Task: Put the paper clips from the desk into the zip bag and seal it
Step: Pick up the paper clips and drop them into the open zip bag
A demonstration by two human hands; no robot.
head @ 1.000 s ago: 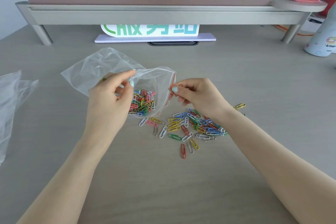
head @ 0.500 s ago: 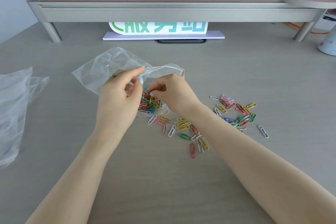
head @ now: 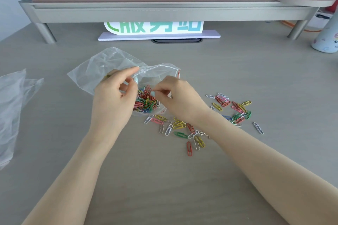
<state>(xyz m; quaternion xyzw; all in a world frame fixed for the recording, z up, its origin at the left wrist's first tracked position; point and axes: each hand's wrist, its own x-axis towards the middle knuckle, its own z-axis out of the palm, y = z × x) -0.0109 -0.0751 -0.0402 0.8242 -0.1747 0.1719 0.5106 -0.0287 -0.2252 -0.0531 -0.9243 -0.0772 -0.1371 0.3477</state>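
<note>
A clear zip bag (head: 102, 67) with a red seal strip lies on the grey desk (head: 256, 71), its mouth facing right. My left hand (head: 113, 100) pinches the bag's upper lip between thumb and forefinger and holds the mouth open. A heap of coloured paper clips (head: 146, 102) lies inside the bag. My right hand (head: 179, 98) reaches into the mouth, its fingertips pinched together just above that heap, on paper clips as far as I can see. Loose paper clips (head: 179, 126) lie scattered below the bag, and a second cluster of loose clips (head: 236, 109) lies to the right.
Another crumpled clear plastic bag (head: 12, 107) lies at the left edge. A metal shelf riser (head: 164, 11) spans the back, with a green-lettered sign (head: 155, 27) under it. A white bottle (head: 327, 36) stands at the far right.
My right hand has moved left from the bag's red-striped edge into the bag's mouth, uncovering the cluster of clips on the right. My left hand has kept its pinch on the lip.
</note>
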